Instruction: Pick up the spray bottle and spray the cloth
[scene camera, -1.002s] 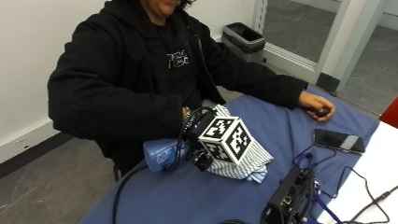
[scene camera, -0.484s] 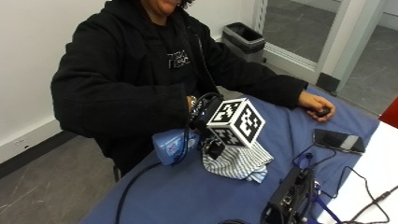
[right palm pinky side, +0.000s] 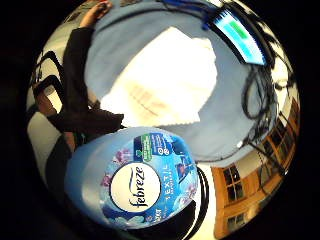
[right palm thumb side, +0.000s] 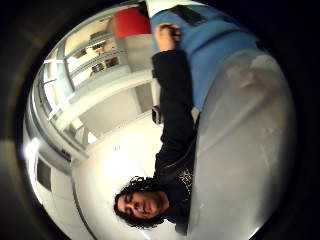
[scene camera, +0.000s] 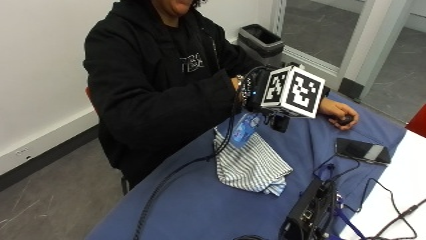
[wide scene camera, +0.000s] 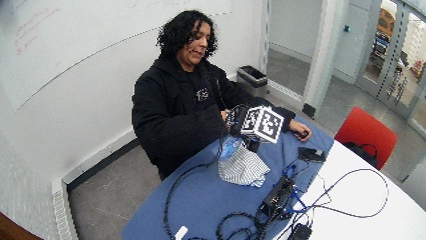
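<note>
On the blue-covered counter (scene camera: 200, 210) the striped cloth (scene camera: 253, 165) lies flat as a target, while the gloved right hand (scene camera: 263, 92), fingers wrapped round the spray bottle (scene camera: 244, 129), holds it lifted above the cloth's edge (apparently ready to spray).

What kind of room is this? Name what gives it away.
Probably an office or lab meeting room: a whiteboard on the wall, glass doors behind, a table with cables and electronics. The right hand holds a spray bottle above a cloth.

Gloved right hand (scene camera: 261, 92) raised, grip closed
</note>
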